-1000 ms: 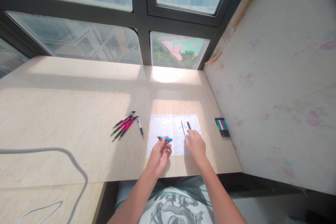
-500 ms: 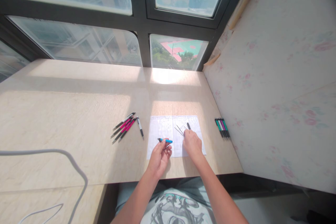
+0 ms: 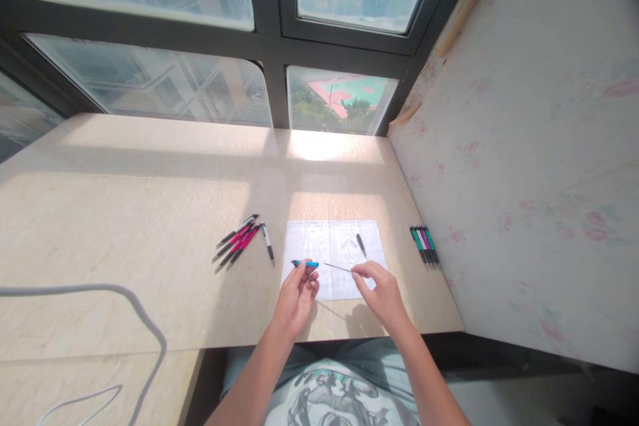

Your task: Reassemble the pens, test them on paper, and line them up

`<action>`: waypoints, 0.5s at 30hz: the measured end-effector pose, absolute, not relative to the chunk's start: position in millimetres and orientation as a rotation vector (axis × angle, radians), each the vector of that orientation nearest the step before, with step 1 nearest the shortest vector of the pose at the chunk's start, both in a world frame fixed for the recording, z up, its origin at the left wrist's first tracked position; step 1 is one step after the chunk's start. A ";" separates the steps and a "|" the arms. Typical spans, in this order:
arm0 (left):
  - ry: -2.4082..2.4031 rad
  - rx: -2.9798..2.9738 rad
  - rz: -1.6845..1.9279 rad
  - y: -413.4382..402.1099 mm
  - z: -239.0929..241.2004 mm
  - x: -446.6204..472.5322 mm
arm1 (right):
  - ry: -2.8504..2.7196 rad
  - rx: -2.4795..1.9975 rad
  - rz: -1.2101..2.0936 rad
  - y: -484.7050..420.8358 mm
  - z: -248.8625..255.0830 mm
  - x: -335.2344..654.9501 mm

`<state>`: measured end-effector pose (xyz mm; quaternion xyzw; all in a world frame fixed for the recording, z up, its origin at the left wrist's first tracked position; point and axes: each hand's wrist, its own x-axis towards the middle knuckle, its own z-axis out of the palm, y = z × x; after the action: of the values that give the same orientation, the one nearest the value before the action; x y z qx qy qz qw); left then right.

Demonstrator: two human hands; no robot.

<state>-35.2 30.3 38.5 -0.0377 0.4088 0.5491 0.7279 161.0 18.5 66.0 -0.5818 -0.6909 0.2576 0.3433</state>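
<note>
Sunlight comes through a dark-framed window (image 3: pixel 272 46) onto a pale, faintly grained desk (image 3: pixel 150 213), with a wall (image 3: pixel 509 140) of faded pink floral paper closing off the right side. A grey cable (image 3: pixel 114 288) curves across the left of the desk. Near the front edge lies a white sheet (image 3: pixel 339 289), and both hands are above its nearer part.

The left hand (image 3: pixel 298 297), palm turned up, pinches a blue barrel (image 3: pixel 310 264) between thumb and fingers. The barrel is short, bright and smooth, dark at its left end, and lies almost level, its blue end pointing right. The right hand (image 3: pixel 382 291) has thumb and forefinger closed together on the end of a thin rod (image 3: pixel 337 267). This rod is dark, straight and very slender, tilted slightly, its free tip just beside the barrel but apart from it.

Beyond the right hand, a black tapered piece (image 3: pixel 361 245) lies slantwise on the sheet, next to small pale bits (image 3: pixel 351 243) too faint to make out. Left of the sheet are a loose bundle of pink, white and black pens (image 3: pixel 238 244) and one separate white-and-black pen (image 3: pixel 267 243); near the wall, green, white and purple pens (image 3: pixel 424 244) stand side by side in a neat row.
</note>
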 end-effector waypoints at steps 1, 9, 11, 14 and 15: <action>0.911 -0.082 1.214 30.6 38.6 -35.2 | -1.792 -1.507 0.656 17.5 67.6 161.3; 0.977 -0.025 1.247 30.1 39.2 -33.2 | -1.820 -1.484 0.626 16.2 76.7 159.2; 0.980 -0.012 1.256 30.0 39.7 -32.7 | -1.835 -1.482 0.610 16.2 77.6 158.7; 0.993 -0.011 1.260 30.3 40.4 -32.7 | -1.834 -1.490 0.589 15.8 79.8 158.7; 0.998 -0.009 1.264 30.4 40.3 -32.9 | -1.828 -1.494 0.584 15.6 80.7 158.7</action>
<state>-32.9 30.4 40.3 -0.0038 0.4469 0.5659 0.6928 158.7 15.6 80.7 -0.5760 -0.7049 0.2252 0.3473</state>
